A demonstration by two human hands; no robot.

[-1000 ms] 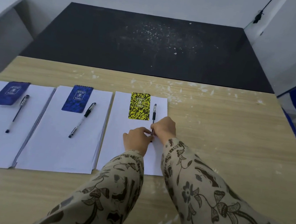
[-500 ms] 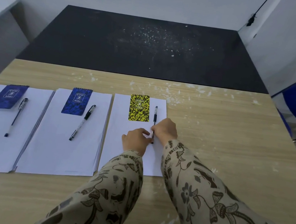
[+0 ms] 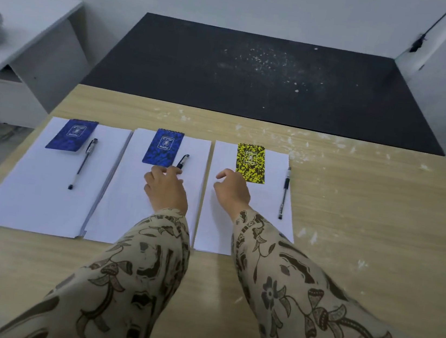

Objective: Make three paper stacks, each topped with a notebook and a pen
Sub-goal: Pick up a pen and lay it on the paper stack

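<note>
Left hand: your left hand (image 3: 166,189) lies over the middle stack (image 3: 142,209), fingers curled loosely, tips touching or just short of the middle pen (image 3: 182,161). You have hold of nothing that shows; whether you pinch the pen's lower half I cannot tell, since the hand hides it.
Right hand: your right hand (image 3: 231,190) hovers half open over the right stack (image 3: 268,203), empty, fingertips near the lower left corner of the yellow notebook (image 3: 251,162).
Task things: three stacks sit side by side on the table (image 3: 348,242). The left stack (image 3: 34,195) carries a blue notebook (image 3: 72,135) at its 12 o'clock end and a pen (image 3: 83,163) at the notebook's 4 o'clock. The middle stack carries its own blue notebook (image 3: 163,146), with the middle pen at 4 o'clock of it.
Right pen: the right pen (image 3: 284,192) lies at 3 o'clock of the yellow notebook, along the stack's right edge.
Risk, roll-off: that pen sits so close to the edge that a nudge to the paper may roll it onto the table.
Risk, sleeves: your sleeves (image 3: 287,276) cross the near ends of two stacks; dragging them back may fan the sheets.
Risk, middle pen: a careless push from your left fingers may skew it or slide the notebook off square.
Progress: I judge the layout nearly done, only tidying left.
</note>
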